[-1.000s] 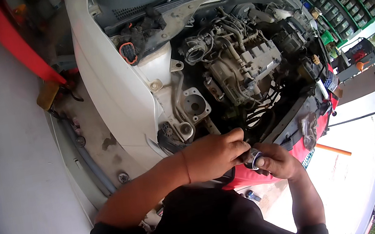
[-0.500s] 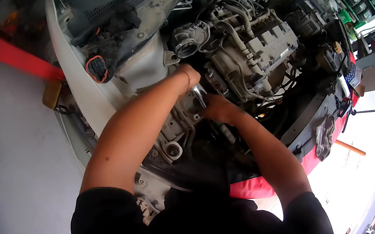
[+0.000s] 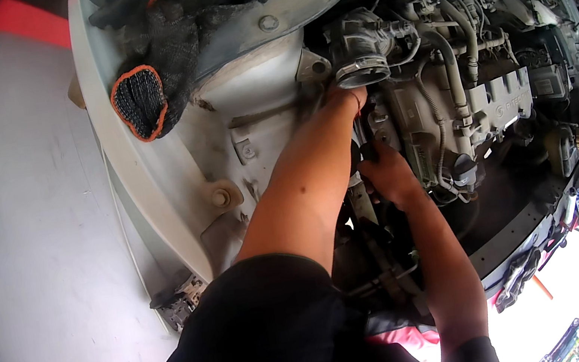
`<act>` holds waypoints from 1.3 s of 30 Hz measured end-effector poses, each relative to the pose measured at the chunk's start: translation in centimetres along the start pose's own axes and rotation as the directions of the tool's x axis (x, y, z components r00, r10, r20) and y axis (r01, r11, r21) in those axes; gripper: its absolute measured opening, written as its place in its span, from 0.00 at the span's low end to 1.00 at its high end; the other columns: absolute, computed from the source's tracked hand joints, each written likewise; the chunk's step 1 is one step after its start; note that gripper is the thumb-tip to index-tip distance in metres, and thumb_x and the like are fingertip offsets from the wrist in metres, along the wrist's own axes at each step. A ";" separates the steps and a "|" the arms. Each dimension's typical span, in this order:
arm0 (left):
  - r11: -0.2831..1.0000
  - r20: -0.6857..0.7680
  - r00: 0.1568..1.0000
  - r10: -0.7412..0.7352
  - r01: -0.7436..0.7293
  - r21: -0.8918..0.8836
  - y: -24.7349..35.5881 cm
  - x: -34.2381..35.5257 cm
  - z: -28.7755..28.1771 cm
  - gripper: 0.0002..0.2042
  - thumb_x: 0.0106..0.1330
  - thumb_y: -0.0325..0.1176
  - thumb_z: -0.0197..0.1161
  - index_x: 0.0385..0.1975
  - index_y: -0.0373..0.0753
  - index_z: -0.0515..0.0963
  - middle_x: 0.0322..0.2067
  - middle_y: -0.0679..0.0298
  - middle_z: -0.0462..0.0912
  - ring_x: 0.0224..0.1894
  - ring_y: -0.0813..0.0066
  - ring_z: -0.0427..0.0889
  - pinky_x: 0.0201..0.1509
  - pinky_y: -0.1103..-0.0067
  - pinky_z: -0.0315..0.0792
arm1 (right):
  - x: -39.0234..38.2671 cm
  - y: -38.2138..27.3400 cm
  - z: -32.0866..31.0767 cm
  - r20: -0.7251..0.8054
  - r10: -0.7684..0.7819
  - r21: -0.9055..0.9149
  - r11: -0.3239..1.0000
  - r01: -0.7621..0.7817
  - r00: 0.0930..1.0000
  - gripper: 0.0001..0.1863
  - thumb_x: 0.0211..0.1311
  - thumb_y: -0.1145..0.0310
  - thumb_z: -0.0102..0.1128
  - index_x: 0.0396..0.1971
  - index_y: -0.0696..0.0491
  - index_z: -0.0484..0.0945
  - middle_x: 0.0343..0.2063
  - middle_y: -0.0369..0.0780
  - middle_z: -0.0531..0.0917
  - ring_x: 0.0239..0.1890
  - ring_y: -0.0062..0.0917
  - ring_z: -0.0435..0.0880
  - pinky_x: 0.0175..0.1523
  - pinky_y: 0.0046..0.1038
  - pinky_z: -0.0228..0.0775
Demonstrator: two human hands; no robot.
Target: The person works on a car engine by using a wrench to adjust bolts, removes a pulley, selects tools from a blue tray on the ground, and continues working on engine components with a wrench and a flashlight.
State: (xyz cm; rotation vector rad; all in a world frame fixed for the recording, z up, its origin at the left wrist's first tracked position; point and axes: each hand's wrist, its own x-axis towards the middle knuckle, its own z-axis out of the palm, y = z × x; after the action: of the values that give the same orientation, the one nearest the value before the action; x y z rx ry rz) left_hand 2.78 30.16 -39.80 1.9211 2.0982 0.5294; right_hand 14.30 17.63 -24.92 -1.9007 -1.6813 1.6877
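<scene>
My left hand (image 3: pixel 358 96) reaches down beside the engine, just under the open round mouth of the intake duct (image 3: pixel 361 71). Its fingers are hidden behind the wrist and the duct. A little nearer to me, my right hand (image 3: pixel 391 174) is closed, its fingers bent toward a dark rounded piece (image 3: pixel 355 157) below the left wrist. What the right fingers hold is too dark to name. Both hands work in the gap between the pale inner fender and the grey engine (image 3: pixel 478 105). The shiny metal tool seen between the hands earlier cannot be made out.
Black knit gloves with orange cuffs (image 3: pixel 141 104) lie on the fender side at upper left. Hoses and pipes (image 3: pixel 448 57) run over the engine. The front crossmember (image 3: pixel 513 232) edges the bay at right, with a dark cloth (image 3: pixel 517 280) on it.
My view has moved closer and shifted over the fender side. My left hand now reaches deeper, under the intake duct. The shiny tool between the hands has gone from sight.
</scene>
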 end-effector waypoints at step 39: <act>0.012 0.484 0.834 -0.264 0.504 -0.863 -0.5 -3.5 -2.0 0.14 0.54 0.25 0.64 0.42 0.40 0.83 0.41 0.67 0.82 0.43 0.72 0.77 0.49 0.75 0.69 | -0.5 9.4 0.3 -0.067 0.111 -0.448 0.885 -0.129 0.992 0.37 0.65 0.47 0.55 0.60 0.63 0.62 0.52 0.59 0.75 0.53 0.53 0.76 0.57 0.44 0.69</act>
State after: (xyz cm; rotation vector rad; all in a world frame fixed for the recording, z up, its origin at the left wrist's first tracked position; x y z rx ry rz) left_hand 1.88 26.51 -38.45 0.4706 1.2771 1.1434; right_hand 20.11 13.43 -30.97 -2.2538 -2.1285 1.3629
